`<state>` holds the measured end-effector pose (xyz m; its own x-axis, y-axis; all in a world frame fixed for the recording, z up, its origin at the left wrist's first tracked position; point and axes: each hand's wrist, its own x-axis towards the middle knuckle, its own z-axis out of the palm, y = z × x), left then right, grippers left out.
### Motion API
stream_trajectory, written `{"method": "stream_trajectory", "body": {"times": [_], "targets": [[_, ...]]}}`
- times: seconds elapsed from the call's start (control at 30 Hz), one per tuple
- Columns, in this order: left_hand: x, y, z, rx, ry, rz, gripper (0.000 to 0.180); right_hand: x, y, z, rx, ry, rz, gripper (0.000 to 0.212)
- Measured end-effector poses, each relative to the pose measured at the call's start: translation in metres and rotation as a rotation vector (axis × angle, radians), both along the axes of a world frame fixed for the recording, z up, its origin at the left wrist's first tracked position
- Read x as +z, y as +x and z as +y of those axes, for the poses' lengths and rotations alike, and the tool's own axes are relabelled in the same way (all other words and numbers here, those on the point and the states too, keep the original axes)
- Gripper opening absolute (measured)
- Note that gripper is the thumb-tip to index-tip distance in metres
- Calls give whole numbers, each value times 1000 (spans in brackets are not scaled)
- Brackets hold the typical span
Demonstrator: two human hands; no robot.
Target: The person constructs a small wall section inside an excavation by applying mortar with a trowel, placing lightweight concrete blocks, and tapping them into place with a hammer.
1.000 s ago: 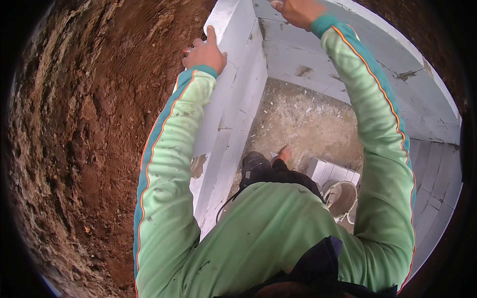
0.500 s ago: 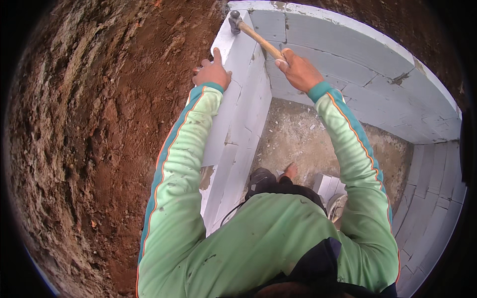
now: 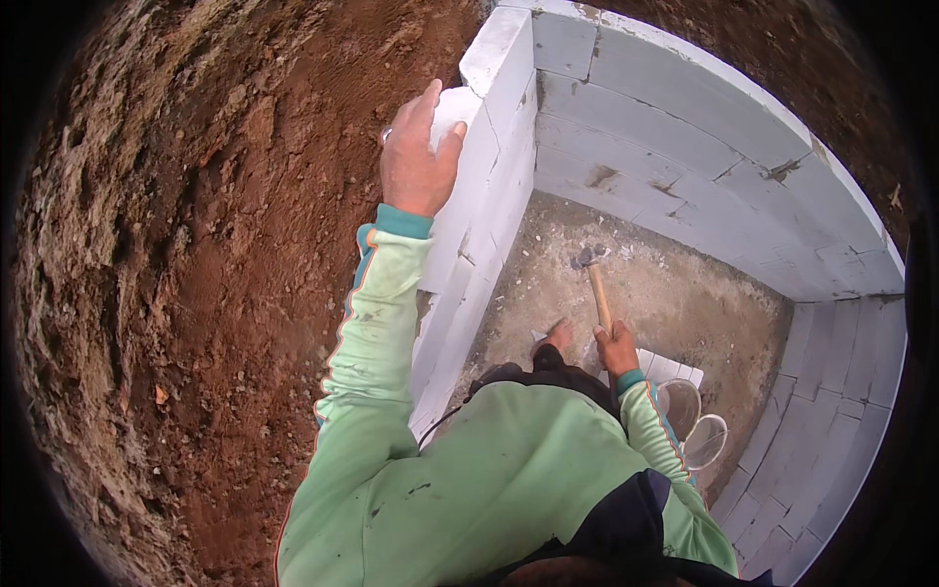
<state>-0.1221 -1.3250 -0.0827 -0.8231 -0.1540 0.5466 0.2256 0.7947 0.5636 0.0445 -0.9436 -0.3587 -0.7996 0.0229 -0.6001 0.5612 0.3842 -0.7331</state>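
My left hand (image 3: 421, 161) is curled over the top of a white block (image 3: 456, 110) in the left wall, its thumb apart from the fingers. Beyond it, another white block (image 3: 504, 54) stands slightly higher at the corner, with a thin crack or joint line between the two. Low by my right leg, my right hand (image 3: 617, 349) is closed round the wooden handle of a hammer (image 3: 600, 293). The hammer's dark metal head points away from me, over the floor.
A reddish-brown earth bank (image 3: 235, 274) rises along the left wall. Light block walls (image 3: 685, 108) enclose the far and right sides. Crumbs lie on the rough floor (image 3: 685, 284). Beside my right forearm are a loose white block (image 3: 668, 368) and round pails (image 3: 706, 442).
The hammer has come down from the far end of the left wall to beside my leg, in my right hand. My left hand has changed from pointing to curling over the block.
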Motion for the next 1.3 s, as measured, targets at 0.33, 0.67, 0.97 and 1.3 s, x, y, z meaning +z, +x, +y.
{"method": "stream_trajectory", "body": {"times": [0.33, 0.67, 0.97, 1.3], "targets": [[-72, 227, -33, 125, 47, -49, 45, 95, 52, -57, 64, 97, 318, 32], [-54, 195, -71, -8, -391, -87, 42, 118, 90, -116, 577, 447, 629, 37], [-54, 195, -68, 23, -460, -162, 41, 122, 46, -191, 886, 511, 803, 33], [-47, 196, -65, 40, -432, -203, 39, 132, 39, -202, 835, 519, 631, 42]]}}
